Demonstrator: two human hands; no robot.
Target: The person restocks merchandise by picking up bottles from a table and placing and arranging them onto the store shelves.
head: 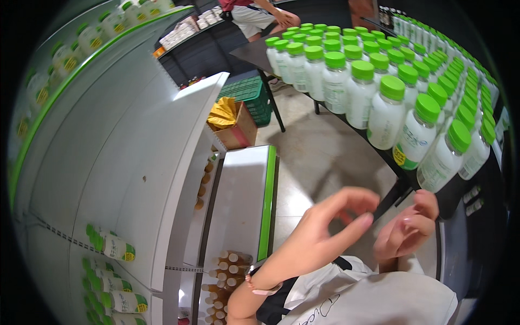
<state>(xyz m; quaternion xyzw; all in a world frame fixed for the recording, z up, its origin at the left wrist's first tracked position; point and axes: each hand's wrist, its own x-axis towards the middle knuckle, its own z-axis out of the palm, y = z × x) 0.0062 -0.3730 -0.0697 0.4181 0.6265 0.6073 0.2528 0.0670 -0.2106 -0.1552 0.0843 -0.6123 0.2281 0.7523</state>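
My left hand (331,227) is raised before my body, fingers curled and apart, with nothing in it. A watch strap and a bracelet (264,286) circle that wrist. My right hand (408,227) is beside it, blurred, its fingers bent and holding nothing that shows. Just beyond the right hand stands the nearest green-capped bottle (440,162), one of several rows of clear plastic bottles with whitish contents on a black table (451,205). Neither hand appears to grip a bottle.
White shelving (162,170) on the left holds green-capped bottles (122,300); amber-coloured bottles (221,280) stand lower down. A green plastic crate (248,97) and a cardboard box (239,132) sit on the floor. Another person (252,20) is at the far end.
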